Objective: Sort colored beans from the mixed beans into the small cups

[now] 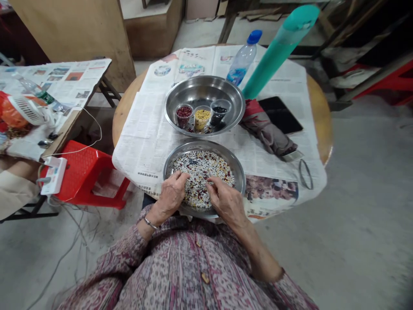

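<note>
A shallow metal basin (239, 172) sits at the near edge of the round table, its bottom covered with mixed white, red, yellow and black grains and beans (206, 172). Over its left side my left hand (173, 189) is closed, thumb and fingers pressed together. At the right, my right hand (227, 200) is closed in a pinch just above the grains. Whatever either hand may hold is too small to see. Behind stands a deeper metal bowl (206, 84) with three clear cups: red beans (184, 113), yellow beans (202, 115) and black beans (220, 111).
Newspaper (135, 142) covers the table. A blue-capped bottle (242, 58), a tall green container (280, 51), a folded umbrella (267, 129) and a dark tablet (280, 114) lie or stand beyond the basin. A red stool (87, 170) with a power strip (54, 176) is left, near another person's leg.
</note>
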`<move>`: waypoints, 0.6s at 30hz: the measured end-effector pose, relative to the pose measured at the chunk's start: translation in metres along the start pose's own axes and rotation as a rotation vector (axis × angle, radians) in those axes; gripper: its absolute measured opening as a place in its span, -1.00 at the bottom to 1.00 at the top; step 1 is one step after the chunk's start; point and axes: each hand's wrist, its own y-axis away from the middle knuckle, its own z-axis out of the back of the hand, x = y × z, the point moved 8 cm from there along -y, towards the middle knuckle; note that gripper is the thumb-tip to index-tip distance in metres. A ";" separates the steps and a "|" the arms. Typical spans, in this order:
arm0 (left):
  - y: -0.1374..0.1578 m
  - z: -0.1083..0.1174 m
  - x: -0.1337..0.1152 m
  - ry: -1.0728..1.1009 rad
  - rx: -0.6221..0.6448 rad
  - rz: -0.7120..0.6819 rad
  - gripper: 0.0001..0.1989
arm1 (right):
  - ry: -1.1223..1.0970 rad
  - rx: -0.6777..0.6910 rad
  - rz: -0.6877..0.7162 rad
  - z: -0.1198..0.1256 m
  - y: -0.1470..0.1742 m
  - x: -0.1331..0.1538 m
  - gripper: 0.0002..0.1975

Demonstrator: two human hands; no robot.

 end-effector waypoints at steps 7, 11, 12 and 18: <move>0.001 0.003 0.001 0.098 -0.038 -0.009 -0.64 | -0.017 -0.025 0.022 0.002 0.000 0.002 -0.78; 0.002 0.006 0.000 0.140 -0.090 -0.035 -0.61 | -0.005 -0.044 0.050 0.002 0.000 0.003 -0.79; 0.003 0.007 -0.001 0.143 -0.093 -0.040 -0.61 | -0.007 -0.043 0.054 0.002 0.000 0.003 -0.79; 0.002 0.006 0.001 0.125 -0.094 -0.027 -0.64 | 0.013 0.029 0.058 0.002 0.001 0.005 -0.78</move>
